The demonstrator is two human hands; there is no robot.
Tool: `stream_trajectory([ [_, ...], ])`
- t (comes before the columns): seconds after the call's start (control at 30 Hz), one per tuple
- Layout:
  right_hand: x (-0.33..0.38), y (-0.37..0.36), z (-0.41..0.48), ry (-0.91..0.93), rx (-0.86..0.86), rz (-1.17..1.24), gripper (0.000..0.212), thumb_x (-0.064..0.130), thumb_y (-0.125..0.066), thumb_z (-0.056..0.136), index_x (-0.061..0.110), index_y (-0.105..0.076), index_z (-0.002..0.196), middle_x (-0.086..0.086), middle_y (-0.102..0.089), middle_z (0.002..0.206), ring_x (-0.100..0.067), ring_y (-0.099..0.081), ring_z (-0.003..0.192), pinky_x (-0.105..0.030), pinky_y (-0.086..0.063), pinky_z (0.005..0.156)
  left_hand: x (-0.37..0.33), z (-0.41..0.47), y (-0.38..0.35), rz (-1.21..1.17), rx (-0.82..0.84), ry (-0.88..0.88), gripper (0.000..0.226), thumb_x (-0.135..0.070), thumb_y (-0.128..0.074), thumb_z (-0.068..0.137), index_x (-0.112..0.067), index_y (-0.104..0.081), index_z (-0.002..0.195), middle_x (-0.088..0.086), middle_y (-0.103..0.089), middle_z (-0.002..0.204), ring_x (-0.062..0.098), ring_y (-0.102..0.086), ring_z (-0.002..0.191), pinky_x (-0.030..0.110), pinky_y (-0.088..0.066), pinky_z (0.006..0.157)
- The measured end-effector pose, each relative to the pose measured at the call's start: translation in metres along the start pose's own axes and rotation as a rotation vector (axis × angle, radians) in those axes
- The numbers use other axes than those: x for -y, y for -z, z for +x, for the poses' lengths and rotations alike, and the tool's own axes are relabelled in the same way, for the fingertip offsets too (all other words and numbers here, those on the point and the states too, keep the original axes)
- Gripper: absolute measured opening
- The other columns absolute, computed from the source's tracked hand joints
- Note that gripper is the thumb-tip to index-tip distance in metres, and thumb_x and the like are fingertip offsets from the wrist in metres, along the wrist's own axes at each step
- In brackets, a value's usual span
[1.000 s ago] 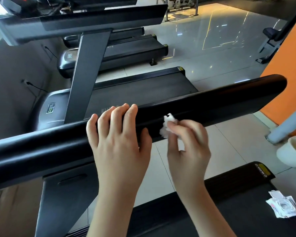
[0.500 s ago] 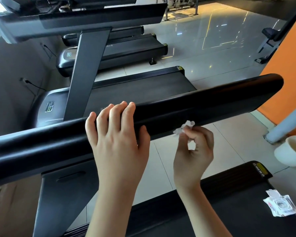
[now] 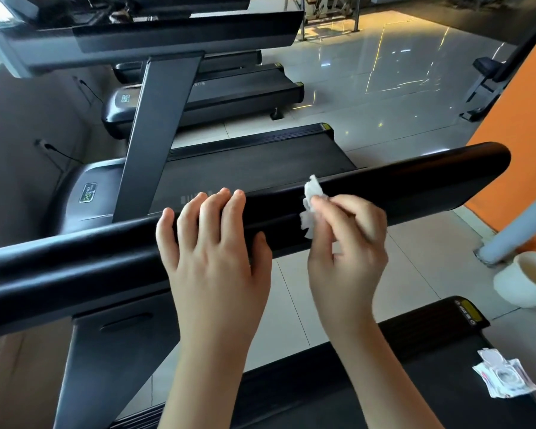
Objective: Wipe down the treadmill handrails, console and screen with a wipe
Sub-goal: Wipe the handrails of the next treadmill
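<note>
Right hand (image 3: 347, 252) is back up against the handrail (image 3: 430, 184); half a second ago it sat at the rail's lower edge. The wipe (image 3: 311, 205) now lies on the rail's near face. Left hand (image 3: 212, 258) hasn't shifted.

Left to right:
- Beyond and left of the left hand, the neighbouring treadmill's cover has a green badge (image 3: 88, 192). We read "DHZ"; the smaller print is illegible.
- Left hand: fingers together, laid over the rail top, thumb on the near face. It rests there, steadying, with no real grip.
- Just right of it is the wipe, a crumpled wad pinched between the right thumb and fingertips, touching the rail.
- Right of the right hand, the rail runs bare to its rounded end.
- Below and right of the right hand is a yellow label (image 3: 469, 312) on the deck end, text unreadable. Further down-right is a wipe packet (image 3: 505, 379), print too blurred.

We judge the step as a handrail pass, mid-rail. The next move calls for steady pressure sliding rightward to the end, covering top and underside. The wad is small, so unfolding it first is probably worth it. The console (image 3: 167, 29), up beyond the left hand, we judge comes later.
</note>
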State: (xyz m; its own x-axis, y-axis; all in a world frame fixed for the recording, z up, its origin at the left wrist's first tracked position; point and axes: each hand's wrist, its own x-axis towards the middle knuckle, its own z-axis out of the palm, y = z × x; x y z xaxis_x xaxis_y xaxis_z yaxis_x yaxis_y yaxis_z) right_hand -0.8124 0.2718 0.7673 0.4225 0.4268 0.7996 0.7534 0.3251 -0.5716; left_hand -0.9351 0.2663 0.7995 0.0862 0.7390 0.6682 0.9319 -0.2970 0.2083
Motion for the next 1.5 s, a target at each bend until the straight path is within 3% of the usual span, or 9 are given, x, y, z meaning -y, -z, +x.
stream_trajectory([
  [0.2, 0.0, 0.0, 0.036, -0.11, 0.055, -0.105, 0.019, -0.007, -0.055, 0.081, 0.004, -0.071, 0.078, -0.008, -0.059, 0.082, -0.021, -0.043, 0.075, -0.002, -0.03, 0.072, -0.004, 0.003, 0.005, 0.019, 0.039, 0.02, 0.041, -0.024, -0.059, 0.082, -0.005, -0.061, 0.118, 0.009, -0.062, 0.119, 0.031, -0.049, 0.119, 0.053, -0.024, 0.109],
  [0.33, -0.003, 0.005, 0.034, 0.009, 0.184, -0.041, 0.02, 0.002, -0.055, 0.088, 0.006, -0.074, 0.085, -0.004, -0.062, 0.084, -0.021, -0.048, 0.08, -0.014, -0.036, 0.071, -0.016, 0.012, 0.004, -0.014, 0.039, -0.011, 0.037, -0.026, -0.055, 0.083, -0.005, -0.063, 0.112, 0.008, -0.062, 0.117, 0.03, -0.05, 0.117, 0.047, -0.02, 0.11],
  [0.47, -0.019, 0.011, 0.042, -0.021, 0.038, -0.14, 0.019, 0.005, -0.056, 0.09, 0.007, -0.075, 0.087, -0.002, -0.063, 0.081, -0.018, -0.046, 0.081, -0.023, -0.043, 0.068, -0.028, 0.015, -0.007, -0.044, 0.043, -0.052, 0.037, -0.024, -0.055, 0.08, -0.008, -0.064, 0.113, 0.007, -0.063, 0.112, 0.031, -0.053, 0.108, 0.046, -0.03, 0.103],
  [0.57, -0.014, 0.014, 0.028, -0.043, -0.016, -0.17, 0.018, -0.001, -0.059, 0.088, 0.006, -0.075, 0.094, -0.001, -0.064, 0.083, -0.019, -0.047, 0.082, -0.008, -0.035, 0.077, -0.029, 0.013, -0.014, -0.047, -0.002, -0.036, 0.035, -0.019, -0.059, 0.079, -0.007, -0.066, 0.111, 0.008, -0.064, 0.109, 0.031, -0.052, 0.106, 0.044, -0.029, 0.101],
  [0.7, -0.015, 0.024, 0.001, 0.032, 0.074, -0.114, 0.014, -0.002, -0.065, 0.088, 0.004, -0.073, 0.096, -0.003, -0.066, 0.093, -0.015, -0.057, 0.09, -0.008, -0.039, 0.086, -0.03, 0.012, -0.016, -0.058, -0.038, -0.036, 0.035, -0.018, -0.06, 0.078, -0.006, -0.066, 0.111, 0.009, -0.064, 0.109, 0.03, -0.05, 0.106, 0.045, -0.029, 0.102],
  [0.83, -0.037, 0.026, -0.003, -0.25, -0.042, -0.077, 0.017, -0.012, -0.065, 0.081, 0.001, -0.068, 0.091, -0.009, -0.061, 0.094, -0.001, -0.053, 0.082, -0.006, -0.04, 0.078, -0.03, 0.011, -0.017, -0.066, -0.043, -0.03, 0.035, -0.016, -0.061, 0.079, -0.005, -0.065, 0.112, 0.009, -0.064, 0.11, 0.03, -0.05, 0.106, 0.044, -0.028, 0.104],
  [1.03, -0.025, 0.013, -0.03, -0.23, 0.035, 0.089, 0.004, -0.001, -0.063, 0.086, 0.0, -0.065, 0.088, -0.006, -0.058, 0.091, -0.001, -0.055, 0.082, -0.012, -0.045, 0.077, -0.029, 0.01, -0.019, -0.075, -0.055, -0.031, 0.034, -0.016, -0.061, 0.079, -0.005, -0.065, 0.112, 0.01, -0.064, 0.111, 0.028, -0.047, 0.107, 0.044, -0.028, 0.104],
  [1.27, -0.046, 0.01, -0.024, -0.443, -0.176, 0.098, 0.017, -0.01, -0.059, 0.085, 0.003, -0.064, 0.094, -0.004, -0.055, 0.096, 0.0, -0.055, 0.087, -0.032, -0.052, 0.075, -0.029, 0.009, -0.019, -0.072, -0.051, -0.032, 0.034, -0.016, -0.061, 0.08, -0.005, -0.065, 0.112, 0.009, -0.064, 0.111, 0.029, -0.048, 0.107, 0.045, -0.028, 0.105],
  [1.5, -0.036, 0.017, -0.002, -0.215, -0.12, 0.057, 0.016, -0.014, -0.062, 0.085, -0.005, -0.069, 0.095, -0.009, -0.057, 0.096, 0.004, -0.054, 0.089, -0.01, -0.043, 0.081, -0.029, 0.009, -0.02, -0.077, -0.061, -0.024, 0.035, -0.016, -0.061, 0.08, -0.004, -0.065, 0.113, 0.01, -0.063, 0.112, 0.029, -0.047, 0.108, 0.046, -0.028, 0.105],
])
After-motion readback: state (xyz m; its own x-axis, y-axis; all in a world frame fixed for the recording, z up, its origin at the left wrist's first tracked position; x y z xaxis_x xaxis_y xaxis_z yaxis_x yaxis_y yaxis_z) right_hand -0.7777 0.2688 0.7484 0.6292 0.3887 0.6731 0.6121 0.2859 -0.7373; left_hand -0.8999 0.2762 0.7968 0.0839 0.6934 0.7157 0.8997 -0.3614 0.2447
